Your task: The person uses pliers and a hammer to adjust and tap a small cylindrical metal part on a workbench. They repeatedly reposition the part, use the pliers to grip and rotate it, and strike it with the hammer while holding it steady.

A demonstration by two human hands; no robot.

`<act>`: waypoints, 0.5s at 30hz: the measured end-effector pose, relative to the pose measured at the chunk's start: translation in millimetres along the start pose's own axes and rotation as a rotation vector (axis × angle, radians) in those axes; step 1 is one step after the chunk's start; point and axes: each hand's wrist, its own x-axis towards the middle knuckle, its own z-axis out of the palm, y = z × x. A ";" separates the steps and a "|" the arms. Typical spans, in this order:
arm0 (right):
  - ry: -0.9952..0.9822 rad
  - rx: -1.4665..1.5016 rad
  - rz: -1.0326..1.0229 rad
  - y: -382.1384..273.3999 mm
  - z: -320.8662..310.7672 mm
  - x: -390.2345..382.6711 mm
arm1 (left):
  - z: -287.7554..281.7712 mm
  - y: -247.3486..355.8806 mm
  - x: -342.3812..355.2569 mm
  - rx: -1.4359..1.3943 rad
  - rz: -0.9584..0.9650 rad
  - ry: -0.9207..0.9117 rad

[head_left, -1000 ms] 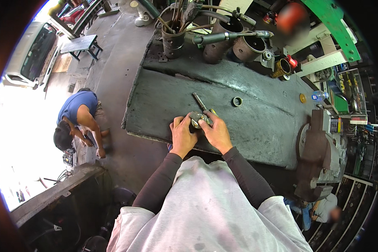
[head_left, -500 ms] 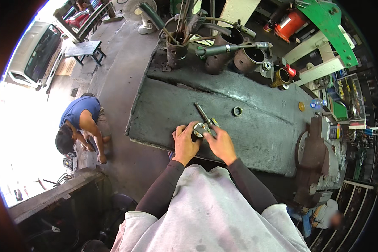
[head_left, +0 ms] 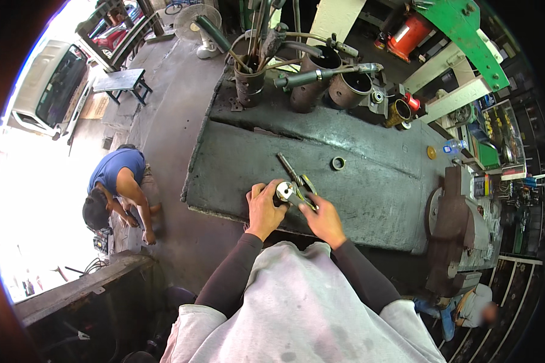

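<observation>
At the near edge of the dark metal bench, my left hand [head_left: 265, 210] grips a short, round, shiny metal part [head_left: 284, 191] with a hole in its face. My right hand [head_left: 324, 220] is closed on a flat grey piece [head_left: 296, 199], its far end against the round part; its exact kind is unclear. Just beyond my hands lie a steel rod-like piece [head_left: 288, 167] and a tool with yellow-green handles [head_left: 309, 184], partly hidden by my right hand. Farther right a small metal ring [head_left: 338, 163] rests on the bench.
Pots of rods and tools [head_left: 249, 85] crowd the bench's far side. A large vise [head_left: 460, 218] stands at right, near a green press frame [head_left: 466, 36]. A person in blue [head_left: 118, 175] crouches at left; another person [head_left: 472, 305] is at lower right.
The flat grey piece in my right hand has shifted slightly down and right across the round part, uncovering more of its face. The view has moved slightly. My left hand keeps its grip.
</observation>
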 end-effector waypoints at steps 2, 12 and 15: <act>-0.054 0.002 0.181 21.1 -21.9 -24.8 | -5.7 2.9 1.8 0.024 -0.002 -0.034; 0.015 0.423 0.358 39.3 -45.1 -54.0 | -21.2 1.3 35.9 -0.101 0.015 -0.301; 0.031 0.496 0.354 37.0 -43.2 -57.7 | 3.6 19.8 8.7 0.003 -0.119 0.040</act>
